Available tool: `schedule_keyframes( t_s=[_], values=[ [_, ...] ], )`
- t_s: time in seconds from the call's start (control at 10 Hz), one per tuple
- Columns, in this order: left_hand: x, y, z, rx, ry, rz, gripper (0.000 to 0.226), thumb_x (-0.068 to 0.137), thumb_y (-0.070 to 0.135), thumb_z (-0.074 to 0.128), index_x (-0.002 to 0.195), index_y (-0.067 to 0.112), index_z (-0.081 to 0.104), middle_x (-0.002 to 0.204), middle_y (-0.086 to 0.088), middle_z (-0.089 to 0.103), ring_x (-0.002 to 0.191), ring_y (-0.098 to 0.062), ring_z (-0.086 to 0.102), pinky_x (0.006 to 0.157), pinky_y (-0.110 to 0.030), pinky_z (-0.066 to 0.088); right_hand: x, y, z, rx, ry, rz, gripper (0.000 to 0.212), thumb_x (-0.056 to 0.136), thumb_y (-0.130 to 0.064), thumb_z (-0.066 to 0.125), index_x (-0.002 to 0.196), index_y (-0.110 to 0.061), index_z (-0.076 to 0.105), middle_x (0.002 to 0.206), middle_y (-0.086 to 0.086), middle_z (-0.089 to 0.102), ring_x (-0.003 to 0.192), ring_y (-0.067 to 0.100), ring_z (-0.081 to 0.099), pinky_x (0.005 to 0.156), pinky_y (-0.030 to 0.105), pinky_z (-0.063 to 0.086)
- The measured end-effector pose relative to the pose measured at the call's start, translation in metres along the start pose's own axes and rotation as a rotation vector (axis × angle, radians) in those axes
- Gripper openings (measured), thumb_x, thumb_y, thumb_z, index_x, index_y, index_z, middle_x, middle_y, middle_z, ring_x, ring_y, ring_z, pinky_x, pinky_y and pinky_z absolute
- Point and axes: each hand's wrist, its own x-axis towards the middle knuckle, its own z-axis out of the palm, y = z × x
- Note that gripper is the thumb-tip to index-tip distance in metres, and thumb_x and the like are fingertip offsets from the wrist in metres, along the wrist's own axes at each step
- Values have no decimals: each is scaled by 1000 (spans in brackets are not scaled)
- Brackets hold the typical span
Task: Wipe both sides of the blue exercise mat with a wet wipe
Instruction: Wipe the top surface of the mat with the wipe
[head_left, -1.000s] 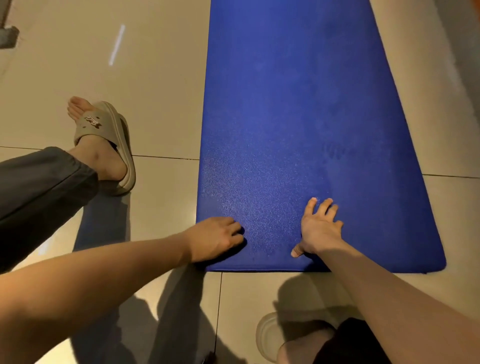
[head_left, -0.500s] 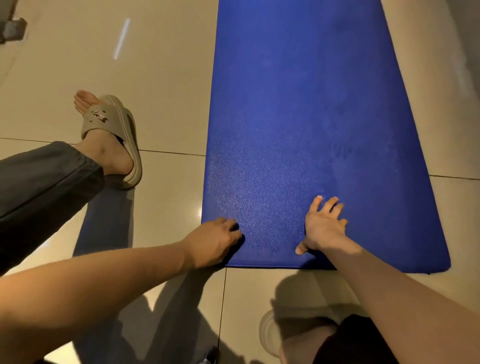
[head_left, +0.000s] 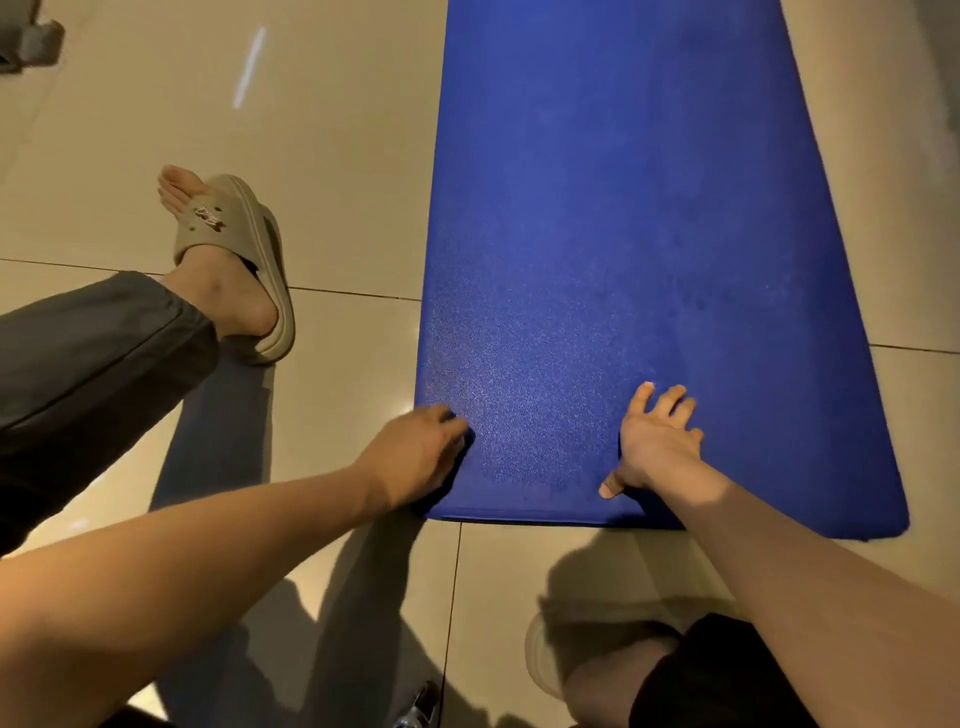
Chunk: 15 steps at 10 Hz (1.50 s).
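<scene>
Head view: a blue exercise mat (head_left: 623, 208) is being shown lying flat on a glossy beige tiled floor (head_left: 337, 156), running away from the person. Its deep blue surface is being lit near the close end, where a fine pebbled grain is being picked out as pale speckles; the close right corner is rounded. The right hand (head_left: 657, 441) is being pressed palm-down on the mat just inside its near edge, fingers straight and spread, grasping nothing. The left hand (head_left: 415, 457) is being rested on the mat's near left corner with fingers curled; whether the edge is being gripped cannot be told. Left of the mat, a beige slipper (head_left: 244, 260) is being worn.
</scene>
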Motion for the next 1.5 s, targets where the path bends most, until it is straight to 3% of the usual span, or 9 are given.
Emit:
schedule_keyframes(
  t_s=[0.1,0.2,0.4,0.5,0.9,1.1,1.2,1.3,1.5],
  values=[
    [-8,-13,2,110,-154,203,17,100,36,49,108,23,56,98,-3,57,80,-26,58,65,-40,51,1,-4,-3,-12,-18,14,168,48,-62,93,153,-1,-22,158,35,-14,148,52,-3,113,57,33],
    [17,-31,-8,202,-103,221,18,100,33,53,109,19,60,98,-8,59,79,-29,60,65,-40,52,2,-10,-7,6,-51,44,169,48,-56,96,152,0,-24,157,37,-16,148,53,-5,113,57,32],
    [66,-54,-35,-200,228,-508,15,97,26,60,100,12,66,96,-13,69,83,-35,63,71,-34,46,-6,-11,-15,107,-81,45,153,60,-54,92,156,-6,-17,160,30,-14,150,47,-4,115,58,25],
    [64,-55,-35,-422,216,-643,13,95,27,65,89,16,64,88,-5,71,80,-27,65,71,-33,50,-12,-29,-28,156,-80,-52,145,62,-63,86,158,-14,-11,163,21,-8,151,41,1,116,57,24],
    [-18,-28,-11,-527,-178,-526,14,79,21,76,72,18,64,68,6,68,64,-14,63,63,-27,46,-26,-62,-5,-64,8,-172,161,56,-69,86,153,-9,-27,158,33,-20,150,49,-8,117,58,26],
    [45,-47,-32,-566,219,-745,15,91,27,73,81,18,65,69,6,69,66,-9,66,55,-23,41,-27,-62,-4,-56,19,-173,159,57,-67,86,153,-9,-26,158,33,-20,150,49,-8,117,57,23],
    [66,-52,-35,-614,329,-834,13,92,25,72,84,16,67,72,0,70,72,-16,68,62,-24,46,-26,-60,-1,-46,25,-180,159,57,-67,86,153,-10,-27,158,33,-20,150,49,-10,118,57,22],
    [57,-39,-31,-608,325,-793,13,97,22,65,89,13,65,67,9,62,57,1,63,55,-15,40,-25,-62,0,-43,24,-175,160,57,-66,87,153,-9,-27,158,34,-21,149,49,-10,118,58,22],
    [-24,-39,3,-448,-45,-662,20,87,32,75,77,21,62,78,-1,69,73,-23,64,66,-31,44,-23,-63,1,-40,24,-180,160,58,-65,87,152,-7,-28,157,35,-20,149,51,-9,118,60,22]
  ],
)
